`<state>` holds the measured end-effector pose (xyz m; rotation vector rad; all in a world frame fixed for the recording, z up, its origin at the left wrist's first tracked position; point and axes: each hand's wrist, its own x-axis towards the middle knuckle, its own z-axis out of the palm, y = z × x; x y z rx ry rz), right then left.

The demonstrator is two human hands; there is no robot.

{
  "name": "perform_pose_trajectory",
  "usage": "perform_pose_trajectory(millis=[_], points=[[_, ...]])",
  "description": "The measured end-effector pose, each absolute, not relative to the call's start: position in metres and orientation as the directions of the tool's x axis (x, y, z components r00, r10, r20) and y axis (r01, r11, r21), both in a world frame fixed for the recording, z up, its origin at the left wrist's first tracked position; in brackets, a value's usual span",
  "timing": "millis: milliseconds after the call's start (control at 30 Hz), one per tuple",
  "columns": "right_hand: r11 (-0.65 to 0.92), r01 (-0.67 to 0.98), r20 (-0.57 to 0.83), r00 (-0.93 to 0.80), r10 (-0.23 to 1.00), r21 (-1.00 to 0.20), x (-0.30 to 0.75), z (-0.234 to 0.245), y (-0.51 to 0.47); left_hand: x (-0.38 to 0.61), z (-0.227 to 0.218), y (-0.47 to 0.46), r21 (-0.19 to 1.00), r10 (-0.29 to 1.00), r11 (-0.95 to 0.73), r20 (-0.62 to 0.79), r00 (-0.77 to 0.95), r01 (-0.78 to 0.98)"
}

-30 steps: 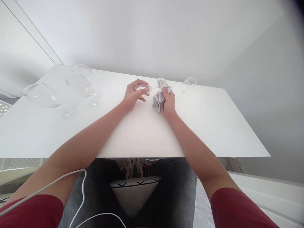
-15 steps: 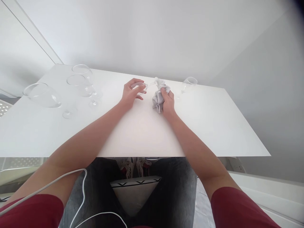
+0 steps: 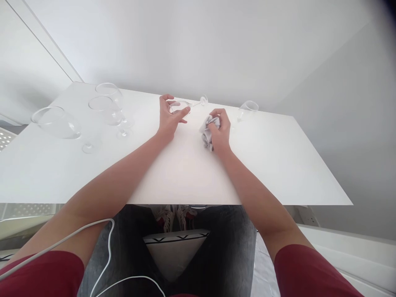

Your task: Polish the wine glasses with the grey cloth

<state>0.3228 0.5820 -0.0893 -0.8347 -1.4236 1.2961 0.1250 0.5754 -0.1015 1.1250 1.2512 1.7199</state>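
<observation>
My left hand is closed around the bowl of a clear wine glass, which lies tilted on its side in the grip. Its stem and round foot point right, toward the back of the table. Bunched in my right hand is a grey-white cloth, held just short of the glass's foot and apart from it. The thumb and fingers press into the cloth's folds.
Three upright wine glasses stand at the left: a large one, a middle one and one farther back. Another glass stands at the back right. The white table meets a wall behind. A white cable crosses my left arm.
The cloth has come off the glass's foot, which now shows bare. My right hand has drawn it slightly down and toward me. My left hand has tilted the glass a little upward.
</observation>
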Motion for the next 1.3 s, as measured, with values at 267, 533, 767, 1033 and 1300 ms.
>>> perform_pose_trajectory(millis=[267,533,767,1033,1300], points=[[0.364,0.074,0.293,-0.456,0.840,-0.928,0.315,-0.095,0.580,0.126,-0.105,0.578,0.928,0.886,-0.368,0.367,-0.283,0.052],[0.383,0.215,0.208,-0.559,0.803,-0.898,0.315,-0.096,0.586,0.127,-0.111,0.581,0.849,0.838,-0.510,0.527,-0.142,0.137],[0.240,0.162,0.098,-0.598,0.796,-0.957,0.314,-0.094,0.588,0.129,-0.114,0.584,0.861,0.849,-0.506,0.509,-0.140,0.061],[0.204,0.196,0.078,-0.511,0.856,-0.959,0.311,-0.100,0.591,0.128,-0.120,0.590,0.895,0.878,-0.447,0.440,-0.189,0.007],[0.115,0.301,0.080,-0.126,0.989,-0.947,0.317,-0.113,0.602,0.133,-0.108,0.582,0.952,0.922,-0.303,0.302,-0.244,0.033]])
